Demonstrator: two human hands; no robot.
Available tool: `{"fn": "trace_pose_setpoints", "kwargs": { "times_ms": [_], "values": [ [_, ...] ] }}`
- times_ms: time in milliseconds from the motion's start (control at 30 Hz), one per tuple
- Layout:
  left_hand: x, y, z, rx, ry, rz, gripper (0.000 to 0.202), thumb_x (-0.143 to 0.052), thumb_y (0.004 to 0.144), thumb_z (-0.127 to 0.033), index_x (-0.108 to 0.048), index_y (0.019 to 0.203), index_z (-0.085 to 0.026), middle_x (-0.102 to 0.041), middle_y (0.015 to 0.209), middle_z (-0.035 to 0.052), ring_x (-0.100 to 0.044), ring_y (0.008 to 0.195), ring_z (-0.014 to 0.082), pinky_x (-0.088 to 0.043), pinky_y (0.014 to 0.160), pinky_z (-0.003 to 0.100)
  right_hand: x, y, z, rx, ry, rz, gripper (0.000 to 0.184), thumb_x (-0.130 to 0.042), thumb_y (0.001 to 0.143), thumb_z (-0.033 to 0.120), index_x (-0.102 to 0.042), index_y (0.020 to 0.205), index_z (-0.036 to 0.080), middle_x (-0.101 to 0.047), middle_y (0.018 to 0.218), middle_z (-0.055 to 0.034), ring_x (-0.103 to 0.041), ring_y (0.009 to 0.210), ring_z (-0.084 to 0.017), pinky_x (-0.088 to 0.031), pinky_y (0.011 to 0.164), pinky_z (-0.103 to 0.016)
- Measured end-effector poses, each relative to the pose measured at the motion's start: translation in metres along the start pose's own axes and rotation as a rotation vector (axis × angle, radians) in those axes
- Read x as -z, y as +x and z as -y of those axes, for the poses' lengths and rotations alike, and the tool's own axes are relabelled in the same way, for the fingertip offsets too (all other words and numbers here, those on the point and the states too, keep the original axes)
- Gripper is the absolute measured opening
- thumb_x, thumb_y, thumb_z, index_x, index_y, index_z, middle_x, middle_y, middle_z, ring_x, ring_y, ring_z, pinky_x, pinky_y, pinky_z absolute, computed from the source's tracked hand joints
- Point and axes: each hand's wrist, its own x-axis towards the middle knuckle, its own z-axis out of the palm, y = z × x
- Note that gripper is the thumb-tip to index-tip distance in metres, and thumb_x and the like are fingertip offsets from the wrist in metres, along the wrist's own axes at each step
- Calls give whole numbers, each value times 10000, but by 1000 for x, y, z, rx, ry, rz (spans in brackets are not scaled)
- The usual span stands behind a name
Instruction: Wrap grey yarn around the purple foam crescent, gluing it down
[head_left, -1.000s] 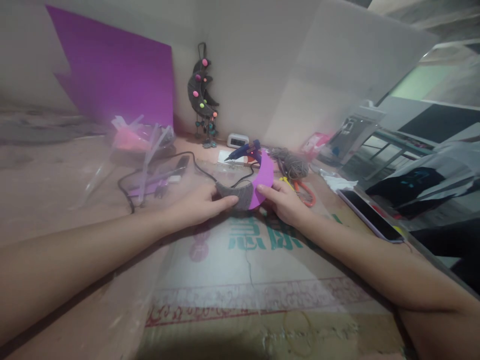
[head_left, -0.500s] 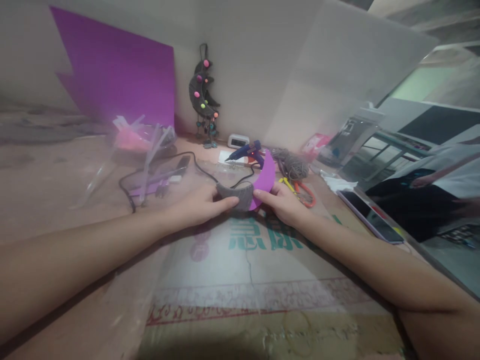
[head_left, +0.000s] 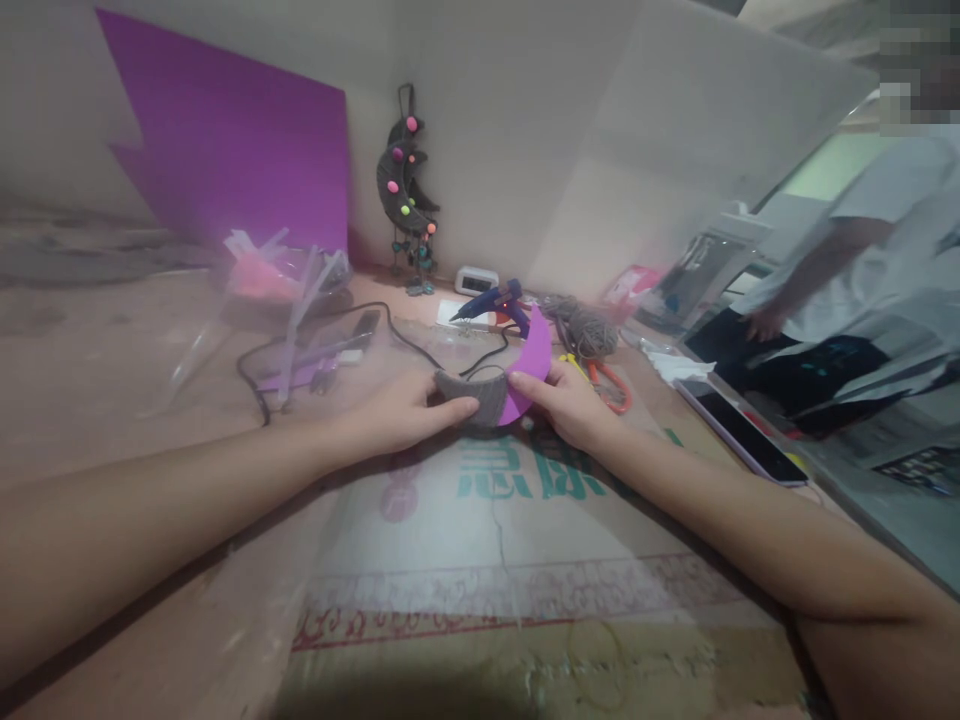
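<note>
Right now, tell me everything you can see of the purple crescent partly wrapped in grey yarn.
The purple crescent partly wrapped in grey yarn looks flat, perhaps card or foam. Close-set grey strands cover its left part; the right part is bare, curving up to a pointed tip. The left hand grips the wrapped part; the right hand pinches near the wrapping's edge. It is over printed cardboard; its left end is unclear.

Left forearm [head_left: 187, 510], lower left, tapers to left hand [head_left: 420, 408]; right forearm [head_left: 720, 505], lower right, to right hand [head_left: 571, 405]; all bare.
</note>
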Motion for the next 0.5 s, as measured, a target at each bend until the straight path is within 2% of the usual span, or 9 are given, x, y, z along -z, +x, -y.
{"fn": "trace_pose_setpoints", "kwargs": {
  "times_ms": [233,367,500],
  "values": [
    [0,-1,-4,-84,0,33,355,-462,884,-472,-661,878,-177,-645,720,8,-564,676,156,-406,621,241,-1,-2,3,-26,-44,-18,386,-706,741,528,-627,774,153,-652,614,-1,-539,449,-96,-435,425,-215],
    [-1,-1,-4,-2,-48,-16,379,-462,884,-495,-661,878,-172,-608,642,-6,-538,612,153,-377,561,243,-3,-1,3,4,-18,-26,458,-633,771,605,-619,720,150,-630,602,-7,-539,482,-93,-430,457,-212],
    [-1,0,-2,35,-102,-64,388,-457,883,-506,-642,799,-175,-553,556,-14,-505,550,148,-348,509,242,-4,-1,6,26,-67,43,406,-703,732,546,-639,754,146,-637,653,-8,-569,559,-99,-449,525,-212]
  ]
}}
